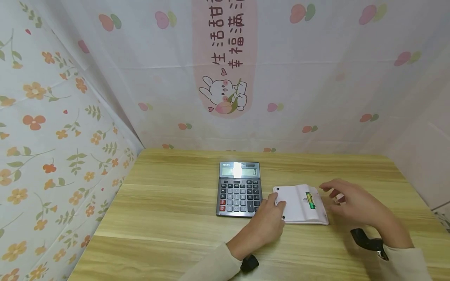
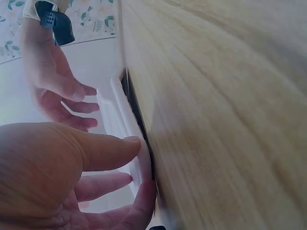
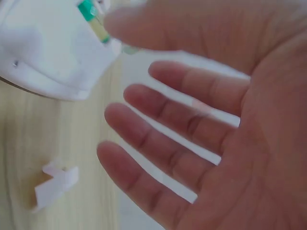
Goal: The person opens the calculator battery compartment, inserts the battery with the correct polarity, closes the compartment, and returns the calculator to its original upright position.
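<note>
A white calculator-like device (image 1: 295, 203) lies with its back up on the table, its face hidden. A green and yellow battery (image 1: 311, 200) sits in its uncovered slot. My left hand (image 1: 268, 218) grips the device's left edge; in the left wrist view the thumb (image 2: 115, 151) lies against the rim. Just off the device's right side hovers my right hand (image 1: 355, 203), fingers loosely bent and holding nothing. In the right wrist view a small white plastic piece (image 3: 56, 187), perhaps the battery cover, lies on the table below the fingers.
A dark grey calculator (image 1: 240, 189) lies face up to the left of the white device, its display showing 0. The wooden table (image 1: 158, 203) meets a patterned cloth (image 1: 158, 97) at the back and a flowered cloth (image 1: 52, 136) on the left.
</note>
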`<state>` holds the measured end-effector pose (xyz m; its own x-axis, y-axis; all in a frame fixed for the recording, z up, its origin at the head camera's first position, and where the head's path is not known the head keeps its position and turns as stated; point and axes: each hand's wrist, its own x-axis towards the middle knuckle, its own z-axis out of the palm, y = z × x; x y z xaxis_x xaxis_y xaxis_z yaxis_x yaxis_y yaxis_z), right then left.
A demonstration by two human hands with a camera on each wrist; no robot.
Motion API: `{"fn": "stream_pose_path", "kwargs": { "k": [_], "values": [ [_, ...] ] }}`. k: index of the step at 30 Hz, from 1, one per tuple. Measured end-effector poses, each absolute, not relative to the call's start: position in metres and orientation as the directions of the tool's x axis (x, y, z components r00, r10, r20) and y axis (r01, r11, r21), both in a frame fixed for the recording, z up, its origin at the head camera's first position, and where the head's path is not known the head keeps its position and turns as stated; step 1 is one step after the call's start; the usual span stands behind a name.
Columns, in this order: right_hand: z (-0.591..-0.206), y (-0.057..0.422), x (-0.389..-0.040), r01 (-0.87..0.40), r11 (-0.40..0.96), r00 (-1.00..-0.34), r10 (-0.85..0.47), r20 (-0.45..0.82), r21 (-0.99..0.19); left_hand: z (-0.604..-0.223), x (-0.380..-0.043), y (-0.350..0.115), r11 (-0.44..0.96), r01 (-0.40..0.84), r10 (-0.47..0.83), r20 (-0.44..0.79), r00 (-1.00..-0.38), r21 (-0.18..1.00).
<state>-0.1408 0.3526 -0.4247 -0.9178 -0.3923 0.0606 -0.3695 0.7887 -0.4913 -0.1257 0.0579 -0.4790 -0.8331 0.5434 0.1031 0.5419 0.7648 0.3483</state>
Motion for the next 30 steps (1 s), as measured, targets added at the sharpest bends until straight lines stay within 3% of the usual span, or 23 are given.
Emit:
{"fn": "stream_pose_path", "kwargs": {
  "k": [13,30],
  "values": [
    [-0.426,0.375,-0.149,-0.232,0.875,-0.967,-0.256,0.0,-0.426,-0.464,-0.121,0.055,0.773,0.517,0.538,0.051,-0.841,0.369],
    [-0.448,0.39,-0.157,-0.248,0.882,-0.952,-0.299,-0.069,-0.401,-0.467,-0.122,0.054,0.765,0.53,0.547,0.067,-0.835,0.364]
  ]
}}
